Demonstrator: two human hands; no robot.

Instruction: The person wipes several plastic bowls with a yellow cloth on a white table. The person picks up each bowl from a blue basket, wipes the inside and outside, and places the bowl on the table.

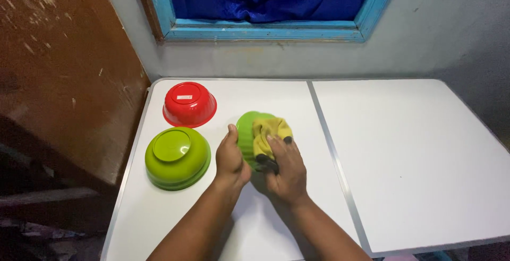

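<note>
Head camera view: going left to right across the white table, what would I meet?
Upside-down green bowl → upside-down red bowl → left hand → tilted green bowl with a yellow cloth, right hand pressing it → table seam.

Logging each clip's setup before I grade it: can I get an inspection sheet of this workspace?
Surface: white folding table, with a metal seam down the middle.
Job's things: green bowl tipped on its side, with a yellow cloth pressed into it.
Clutter: red bowl and a second green bowl, both upside down at the table's left.
Hands: left hand grips the tipped bowl's rim; right hand presses the cloth.
Cables: nothing seen.
Surroundings: grey wall, blue window frame with a blue curtain, brown panel at left.
</note>
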